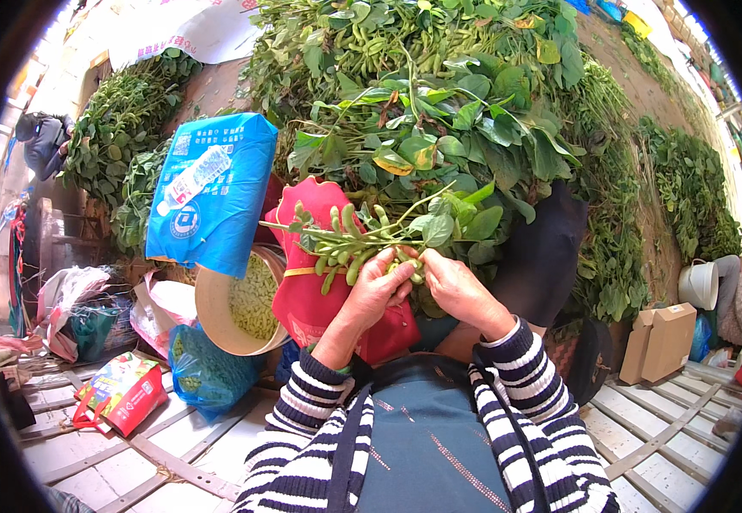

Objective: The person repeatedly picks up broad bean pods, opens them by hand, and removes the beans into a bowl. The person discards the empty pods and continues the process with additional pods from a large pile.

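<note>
A soybean stalk [377,238] with plump green pods and a few leaves lies crosswise over my lap. My left hand [380,282] grips it from below, thumb and fingers closed around a cluster of pods [409,264]. Close beside it, my right hand [460,282] pinches the same cluster at its right side, fingertips partly hidden. A red cloth [313,243] covers my left leg under the stalk. Left of that leg stands a round tub [217,314] holding many small green beans or pods [252,301]; which of the two I cannot tell.
A large heap of soybean plants [409,128] rises in front. A blue printed bag [217,192] with a plastic bottle [197,176] on it overhangs the tub. A full blue plastic bag [207,372] and a red carrier bag [124,391] stand left. A cardboard box [658,343] is right; people sit at both sides.
</note>
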The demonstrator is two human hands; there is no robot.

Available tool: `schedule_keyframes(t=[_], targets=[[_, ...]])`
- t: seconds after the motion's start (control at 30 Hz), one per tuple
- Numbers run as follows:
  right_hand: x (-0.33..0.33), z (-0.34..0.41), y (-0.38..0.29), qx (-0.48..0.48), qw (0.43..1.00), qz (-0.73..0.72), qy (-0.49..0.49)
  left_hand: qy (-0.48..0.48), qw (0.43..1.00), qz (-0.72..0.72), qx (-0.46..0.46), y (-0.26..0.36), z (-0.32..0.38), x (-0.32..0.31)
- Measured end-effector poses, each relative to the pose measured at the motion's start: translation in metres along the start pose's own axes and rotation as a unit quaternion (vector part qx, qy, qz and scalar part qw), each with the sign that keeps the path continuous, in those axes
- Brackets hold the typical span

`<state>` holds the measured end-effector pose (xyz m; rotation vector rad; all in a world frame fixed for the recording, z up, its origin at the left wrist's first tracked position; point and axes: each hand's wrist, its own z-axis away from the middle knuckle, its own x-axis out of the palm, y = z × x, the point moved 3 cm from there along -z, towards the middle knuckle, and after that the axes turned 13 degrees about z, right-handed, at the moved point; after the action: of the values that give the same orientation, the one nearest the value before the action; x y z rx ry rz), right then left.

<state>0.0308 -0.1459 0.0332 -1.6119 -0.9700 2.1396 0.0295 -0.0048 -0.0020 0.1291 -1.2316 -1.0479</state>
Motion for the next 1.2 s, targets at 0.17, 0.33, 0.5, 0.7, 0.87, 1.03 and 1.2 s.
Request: schedule_keyframes(t=[0.17, 0.33, 0.5, 0.7, 0.87, 1.03, 1.2], targets=[[0.002, -0.001, -0.005, -0.046, 0.993, 0.039, 0.1, 0.035, 0.995, 0.093, -0.002, 0.003, -0.003, 0.004], [0.01, -0.003, -0.022, 0.045, 0.992, 0.057, 0.105, 0.059, 0.991, 0.11, 0.037, -0.007, -0.011, -0.005], [0.016, -0.005, -0.028, 0.026, 0.986, 0.067, 0.152, 0.112, 0.988, 0.083, 0.07, -0.013, -0.011, -0.006], [0.013, -0.012, -0.034, -0.002, 0.979, 0.111, 0.173, 0.154, 0.961, 0.229, -0.006, -0.025, -0.004, -0.019], [0.003, -0.019, -0.045, -0.027, 0.983, 0.15, 0.104, 0.117, 0.977, 0.176, -0.027, -0.004, 0.023, -0.005], [-0.006, -0.032, -0.069, -0.088, 0.978, 0.08, 0.173, -0.014, 0.982, 0.176, -0.075, 0.024, 0.059, -0.015], [0.015, -0.044, -0.075, -0.129, 0.973, 0.101, 0.161, 0.173, 0.941, 0.234, 0.173, 0.078, 0.102, -0.062]])
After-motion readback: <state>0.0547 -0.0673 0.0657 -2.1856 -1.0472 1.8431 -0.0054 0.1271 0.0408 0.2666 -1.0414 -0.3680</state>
